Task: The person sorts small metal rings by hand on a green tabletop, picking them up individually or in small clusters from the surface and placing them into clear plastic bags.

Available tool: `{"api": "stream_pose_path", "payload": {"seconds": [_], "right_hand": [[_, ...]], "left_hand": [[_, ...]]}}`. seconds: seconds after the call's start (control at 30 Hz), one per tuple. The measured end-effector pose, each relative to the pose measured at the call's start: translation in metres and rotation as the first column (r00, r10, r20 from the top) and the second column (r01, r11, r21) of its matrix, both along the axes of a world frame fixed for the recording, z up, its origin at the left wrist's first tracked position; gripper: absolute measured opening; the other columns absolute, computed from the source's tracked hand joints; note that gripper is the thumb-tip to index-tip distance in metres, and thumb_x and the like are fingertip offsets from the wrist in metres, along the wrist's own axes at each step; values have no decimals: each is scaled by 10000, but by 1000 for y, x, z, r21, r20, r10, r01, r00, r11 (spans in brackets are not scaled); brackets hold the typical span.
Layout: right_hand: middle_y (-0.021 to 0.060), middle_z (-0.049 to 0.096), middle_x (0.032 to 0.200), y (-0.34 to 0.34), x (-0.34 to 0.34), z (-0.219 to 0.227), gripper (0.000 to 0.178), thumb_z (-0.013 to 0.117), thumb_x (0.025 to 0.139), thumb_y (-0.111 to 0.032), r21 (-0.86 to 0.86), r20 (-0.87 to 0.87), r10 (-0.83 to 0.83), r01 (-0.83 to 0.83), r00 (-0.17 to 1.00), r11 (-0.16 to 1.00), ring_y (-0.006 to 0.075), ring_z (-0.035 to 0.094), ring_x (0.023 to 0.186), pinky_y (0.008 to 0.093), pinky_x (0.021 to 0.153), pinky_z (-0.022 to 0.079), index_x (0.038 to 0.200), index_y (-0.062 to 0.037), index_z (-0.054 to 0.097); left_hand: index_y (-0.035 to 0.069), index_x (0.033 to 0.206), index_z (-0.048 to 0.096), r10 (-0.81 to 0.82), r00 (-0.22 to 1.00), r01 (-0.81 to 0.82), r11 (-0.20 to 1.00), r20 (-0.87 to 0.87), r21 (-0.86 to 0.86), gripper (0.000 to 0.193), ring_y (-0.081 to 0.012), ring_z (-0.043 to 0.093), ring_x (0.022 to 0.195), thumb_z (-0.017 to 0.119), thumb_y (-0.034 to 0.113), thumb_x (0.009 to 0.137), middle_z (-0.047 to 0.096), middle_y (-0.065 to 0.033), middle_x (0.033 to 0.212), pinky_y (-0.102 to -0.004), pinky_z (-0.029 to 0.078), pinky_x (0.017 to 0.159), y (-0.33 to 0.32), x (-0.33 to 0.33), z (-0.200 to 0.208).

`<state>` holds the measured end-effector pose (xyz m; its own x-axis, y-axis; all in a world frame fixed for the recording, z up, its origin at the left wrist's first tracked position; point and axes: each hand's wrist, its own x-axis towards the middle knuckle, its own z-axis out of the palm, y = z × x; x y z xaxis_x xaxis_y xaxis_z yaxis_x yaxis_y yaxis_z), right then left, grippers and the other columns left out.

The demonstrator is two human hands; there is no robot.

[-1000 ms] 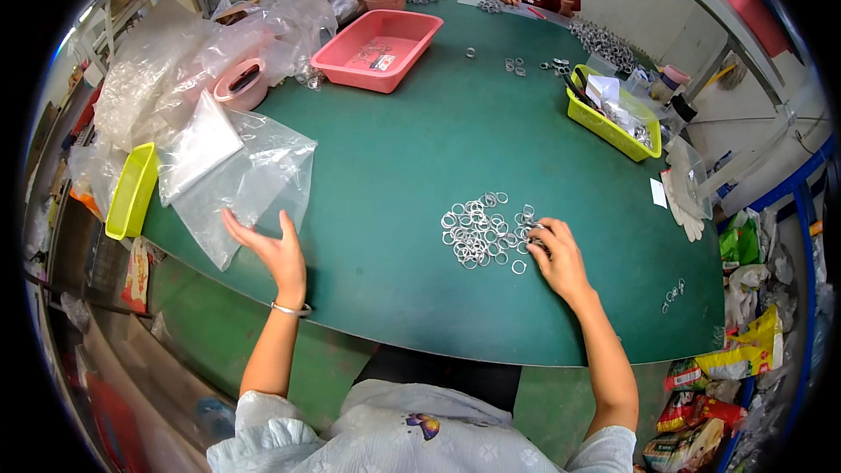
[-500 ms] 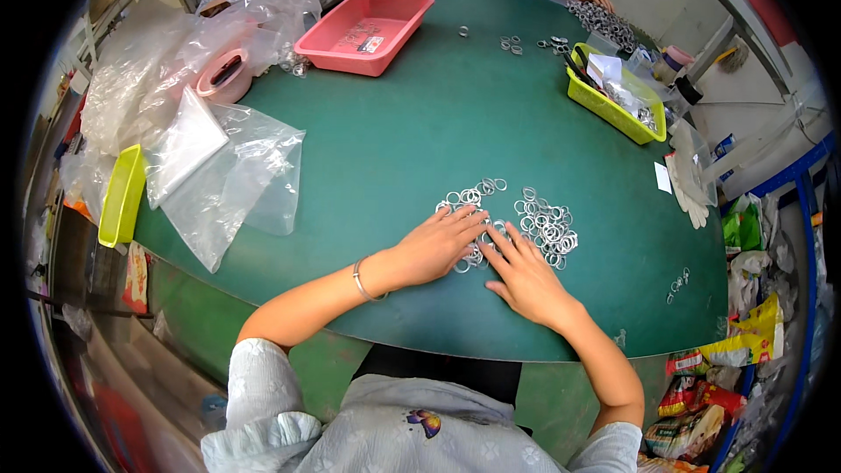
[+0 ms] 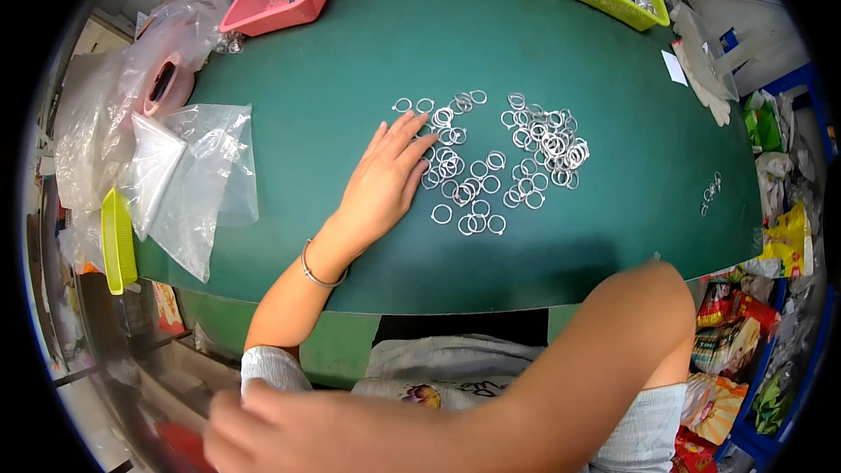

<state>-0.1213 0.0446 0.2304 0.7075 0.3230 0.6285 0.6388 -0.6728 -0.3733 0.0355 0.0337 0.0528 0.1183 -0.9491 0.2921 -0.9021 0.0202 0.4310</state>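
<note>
My left hand [image 3: 378,182] lies on the green table with its fingers stretched out and apart. Its fingertips touch the left edge of a loose spread of small silver metal rings [image 3: 473,184]. A denser heap of the same rings [image 3: 554,140] lies just to the right, some overlapping. Close to the camera, my right hand [image 3: 272,429] is raised across my body at the lower left, well away from the rings. Motion smears its fingers, and whether it holds anything is hidden.
A pink tray [image 3: 302,9] stands at the far left, and a yellow-green basket [image 3: 604,2] at the far right. Clear plastic bags [image 3: 206,184] cover the left side. White gloves [image 3: 705,83] and a few rings [image 3: 711,193] lie near the right edge.
My right hand has left the rings and swung up across my body to the lower left. My left hand has shifted left; the rings are more spread out. The view has tilted nearer.
</note>
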Motion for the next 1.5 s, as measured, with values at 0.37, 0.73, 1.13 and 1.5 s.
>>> {"api": "stream_pose_path", "payload": {"seconds": [0.37,0.73,1.13,1.5], "right_hand": [[44,549,898,-30,-23,-7,210,561,766,-141,232,-184,153,-109,971,967,194,521,836,288,741,429,952,-45,572],[233,320,1400,-175,-56,-161,575,594,859,-279,-437,-497,-850,796,174,418,387,249,1328,477,1073,208,1320,5,402],[93,562,1143,-155,-53,-161,243,696,723,-71,-292,-336,-684,619,647,729,305,480,1143,475,999,296,962,-85,654],[59,549,912,-141,2,-172,228,713,699,-90,-248,-325,-717,676,617,694,244,491,894,370,809,357,913,-45,645]], "left_hand": [[33,1199,524,11,993,-13,1000,-120,-12,335,-321,388,1273,539,53,865,452,-144,1331,-454,282,1078,-1,9,0],[93,1252,502,-296,950,300,954,-100,28,496,-301,348,1300,659,234,803,416,-110,1367,-561,213,1074,13,-8,-8],[34,993,583,72,996,-74,997,-51,-38,301,-303,463,1156,490,-111,746,500,-122,1214,-486,287,1051,16,17,-2],[48,1009,597,-3,961,-22,996,-276,-90,211,-257,554,978,589,8,801,588,-78,1041,-362,412,858,13,8,-4]]}}
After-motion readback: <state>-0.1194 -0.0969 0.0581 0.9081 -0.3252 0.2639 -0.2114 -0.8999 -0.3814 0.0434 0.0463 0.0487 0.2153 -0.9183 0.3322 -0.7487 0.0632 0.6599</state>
